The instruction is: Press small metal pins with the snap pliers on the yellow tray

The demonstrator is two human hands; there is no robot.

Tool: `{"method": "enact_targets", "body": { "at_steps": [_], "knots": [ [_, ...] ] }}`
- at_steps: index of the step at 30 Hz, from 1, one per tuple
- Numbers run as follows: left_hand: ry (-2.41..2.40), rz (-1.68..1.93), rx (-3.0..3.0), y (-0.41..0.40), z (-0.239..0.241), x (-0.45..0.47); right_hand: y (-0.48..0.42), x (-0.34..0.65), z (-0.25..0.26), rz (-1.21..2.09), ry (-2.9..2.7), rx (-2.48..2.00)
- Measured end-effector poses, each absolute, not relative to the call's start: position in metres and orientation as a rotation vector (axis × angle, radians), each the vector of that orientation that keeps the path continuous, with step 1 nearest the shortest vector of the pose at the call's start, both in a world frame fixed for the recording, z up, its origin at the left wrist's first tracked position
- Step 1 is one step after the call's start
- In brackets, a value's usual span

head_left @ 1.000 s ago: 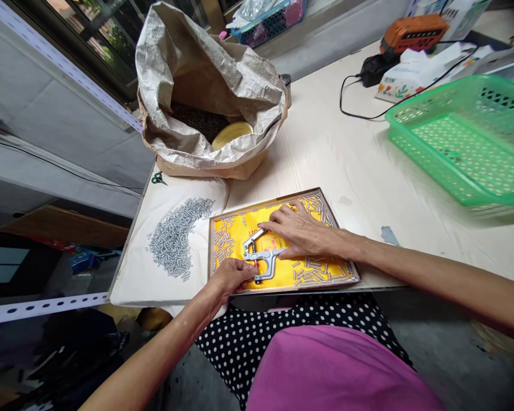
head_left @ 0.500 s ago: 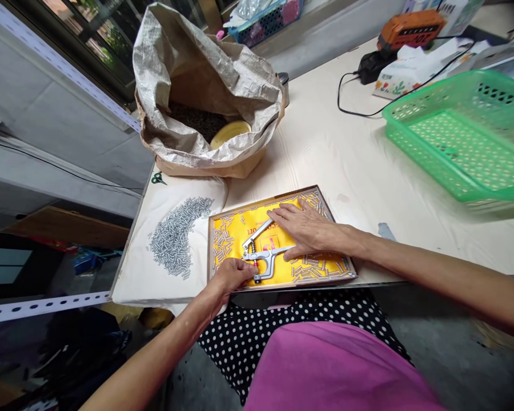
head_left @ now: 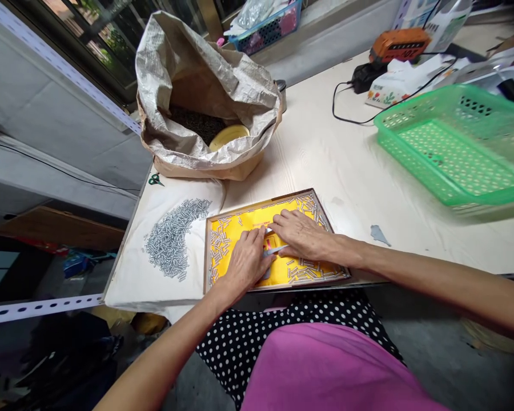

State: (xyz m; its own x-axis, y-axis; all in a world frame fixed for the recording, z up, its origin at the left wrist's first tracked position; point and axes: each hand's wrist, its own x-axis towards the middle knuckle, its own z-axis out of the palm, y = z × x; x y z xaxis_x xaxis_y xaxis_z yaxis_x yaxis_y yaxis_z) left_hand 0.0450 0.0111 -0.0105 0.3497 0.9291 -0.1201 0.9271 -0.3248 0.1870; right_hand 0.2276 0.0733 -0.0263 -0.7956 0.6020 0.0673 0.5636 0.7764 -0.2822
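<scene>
A shallow wooden tray [head_left: 341, 273] lined with yellow sheet [head_left: 230, 231] lies at the table's near edge. Small silver metal pieces [head_left: 305, 204] are scattered along its sides. Silver hand pliers [head_left: 276, 249] lie in the middle of the tray, mostly hidden. My left hand [head_left: 245, 260] lies over the pliers' head, fingers together and curled onto it. My right hand [head_left: 300, 234] rests on the two handles, whose tips show under its fingers and thumb.
A heap of the same silver pieces [head_left: 171, 238] lies on a white cloth [head_left: 131, 279] left of the tray. Behind stand a crumpled paper sack [head_left: 205, 74] with a yellow bowl [head_left: 228, 136], small scissors [head_left: 155, 180], a green plastic basket [head_left: 454, 148], a black cable [head_left: 346, 117] and an orange device [head_left: 396, 43].
My left hand moved up from the tray's near edge onto the pliers' head and now covers it. My right hand slid slightly left along the handles, which have come closer together.
</scene>
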Motion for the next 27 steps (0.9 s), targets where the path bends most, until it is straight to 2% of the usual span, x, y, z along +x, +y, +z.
{"method": "enact_targets", "body": {
  "at_steps": [5, 16, 23, 27],
  "knots": [
    [1.678, -0.1, 2.405, 0.025, -0.013, 0.053, 0.075, 0.229, -0.03, 0.4, -2.84, -0.902],
    [1.659, -0.094, 2.371, 0.032, -0.015, 0.052, 0.075, 0.222, -0.045, 0.4, -2.796, -0.945],
    [1.755, 0.226, 2.435, 0.0, -0.014, 0.037, 0.087, 0.24, -0.039, 0.454, -2.762, -0.897],
    [1.686, 0.152, 2.514, -0.019, -0.013, 0.046, 0.096, 0.237, -0.047, 0.32, -2.774, -0.947]
  ]
}}
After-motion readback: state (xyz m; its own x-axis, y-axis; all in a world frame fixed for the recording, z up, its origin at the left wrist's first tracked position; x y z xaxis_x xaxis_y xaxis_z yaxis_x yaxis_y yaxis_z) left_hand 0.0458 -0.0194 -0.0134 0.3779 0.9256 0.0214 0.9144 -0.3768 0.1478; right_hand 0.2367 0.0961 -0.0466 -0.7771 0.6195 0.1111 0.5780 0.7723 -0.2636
